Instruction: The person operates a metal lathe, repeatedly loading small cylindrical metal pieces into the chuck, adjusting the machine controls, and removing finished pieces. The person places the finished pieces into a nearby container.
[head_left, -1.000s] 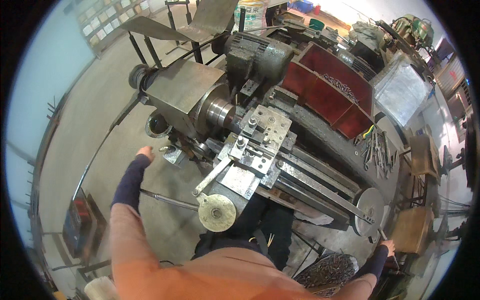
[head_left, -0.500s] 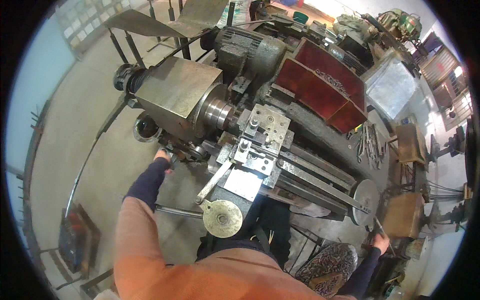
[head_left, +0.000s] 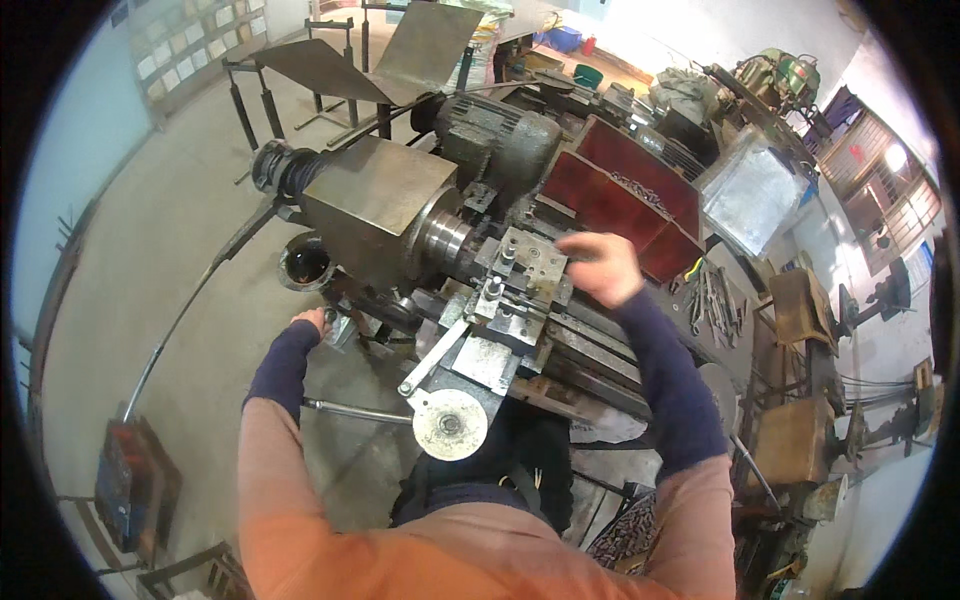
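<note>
A small manual lathe stands before me, with a boxy headstock (head_left: 380,185) and a shiny round spindle nose (head_left: 445,240). My left hand (head_left: 312,320) is closed round a grey metal handle (head_left: 338,326) below the headstock, its grip partly hidden by the fingers. Over the right edge of the drilled tool plate (head_left: 535,262) reaches my right hand (head_left: 608,270), fingers bent but apart, with nothing visible in it. Whether its fingertips touch the plate I cannot tell. Nearer me are a flat steel lever (head_left: 435,358) and a round brass-coloured disc (head_left: 450,425).
A red tray (head_left: 625,205) holding small metal parts sits behind the slide, beside an electric motor (head_left: 500,140). Several wrenches (head_left: 715,300) lie to the right. A long rod rises from a red and dark box (head_left: 130,485) on the floor at left.
My right hand has let go of the lever by the round wheel at far right and moved up and left to the tool plate. My left hand stays on its handle. The view has shifted slightly.
</note>
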